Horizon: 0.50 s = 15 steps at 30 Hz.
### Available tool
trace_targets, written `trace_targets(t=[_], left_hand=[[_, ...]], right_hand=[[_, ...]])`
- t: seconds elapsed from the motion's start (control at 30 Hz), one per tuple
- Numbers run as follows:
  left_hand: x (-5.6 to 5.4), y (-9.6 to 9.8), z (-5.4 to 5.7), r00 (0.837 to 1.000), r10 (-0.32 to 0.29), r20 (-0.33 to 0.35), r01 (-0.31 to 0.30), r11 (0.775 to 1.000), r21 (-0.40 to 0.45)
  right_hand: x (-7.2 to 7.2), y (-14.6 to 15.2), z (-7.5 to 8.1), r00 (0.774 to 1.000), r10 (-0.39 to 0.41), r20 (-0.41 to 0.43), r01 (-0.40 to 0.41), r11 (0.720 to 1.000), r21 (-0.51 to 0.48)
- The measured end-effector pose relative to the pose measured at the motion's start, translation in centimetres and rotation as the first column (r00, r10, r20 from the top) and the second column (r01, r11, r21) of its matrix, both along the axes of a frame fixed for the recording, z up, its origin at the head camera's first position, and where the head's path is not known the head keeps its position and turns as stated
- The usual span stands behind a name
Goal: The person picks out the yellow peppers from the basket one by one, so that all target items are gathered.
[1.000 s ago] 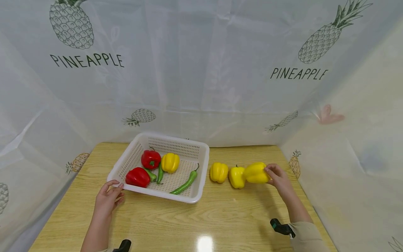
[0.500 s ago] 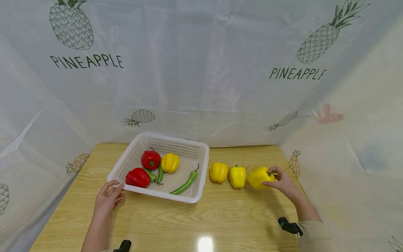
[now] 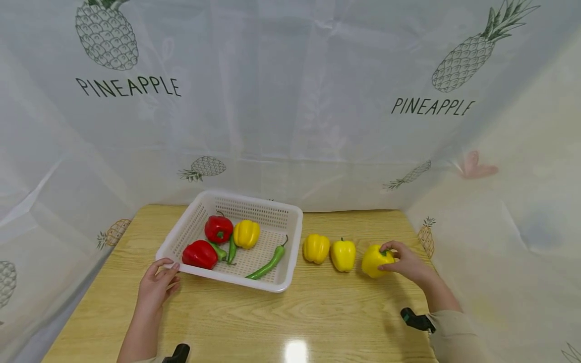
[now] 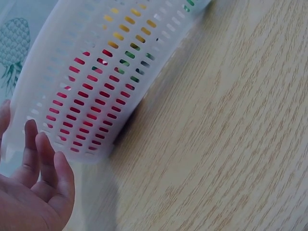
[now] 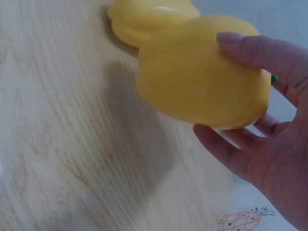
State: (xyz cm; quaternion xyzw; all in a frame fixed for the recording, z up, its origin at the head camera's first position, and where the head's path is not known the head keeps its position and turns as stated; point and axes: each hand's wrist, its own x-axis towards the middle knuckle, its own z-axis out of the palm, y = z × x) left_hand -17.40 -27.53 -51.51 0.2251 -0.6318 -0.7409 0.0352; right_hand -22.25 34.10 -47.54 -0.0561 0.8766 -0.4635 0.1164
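My right hand (image 3: 407,262) holds a yellow bell pepper (image 3: 374,263) near its green stem, at the right end of a row. Thumb and fingers grip opposite sides of this pepper (image 5: 197,77) in the right wrist view, its shadow falling on the table. My left hand (image 3: 156,285) holds the near left corner of a white plastic basket (image 3: 227,280), thumb and index at the rim. From the left wrist, several fingers (image 4: 47,154) curl beside the basket's slotted wall (image 4: 96,91). Two more yellow bell peppers, one at the basket (image 3: 315,248) and one between (image 3: 343,255), stand on the table.
Inside the basket lie two red bell peppers (image 3: 199,254), a yellow bell pepper (image 3: 246,234) and several long green peppers (image 3: 268,264). The wooden table (image 3: 254,322) ends at a pineapple-print sheet (image 3: 281,126) behind and at the sides.
My right hand has drawn the yellow bell pepper away from the middle one, turned its stem upward and lowered it slightly. My left hand stays at the basket corner.
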Motion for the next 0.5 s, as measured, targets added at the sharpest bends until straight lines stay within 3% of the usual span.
trace_targets(t=[0.5], left_hand=[[-0.04,-0.07,0.05,1.0,-0.004,0.015,0.004,1.0,0.002]], right_hand=[[-0.56,-1.03,-0.86,0.999,0.016,-0.037,-0.014,0.998,0.061]])
